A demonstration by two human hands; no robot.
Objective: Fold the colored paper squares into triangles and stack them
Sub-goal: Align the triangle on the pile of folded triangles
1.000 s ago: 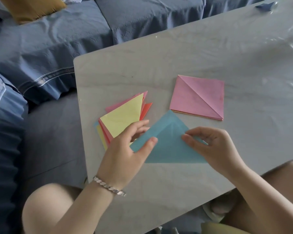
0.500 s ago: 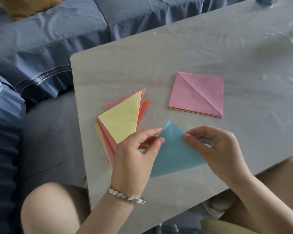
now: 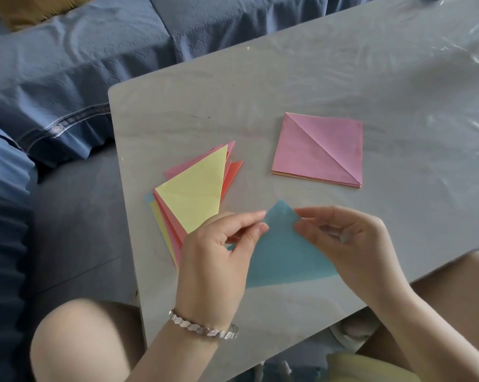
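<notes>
- Left hand [image 3: 213,252] and right hand [image 3: 351,241] are each pinching the blue paper triangle [image 3: 282,255] in a grip near the counter's [image 3: 343,78] near edge.
- Folded stack [image 3: 194,199] is lying by the left edge.

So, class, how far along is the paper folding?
Done: a fanned stack of triangles, yellow on top. In hand: a blue sheet, already triangular, its top corner pinched by the left hand and right hand. Left: stacking it, then folding the pile of squares, pink on top.
</notes>
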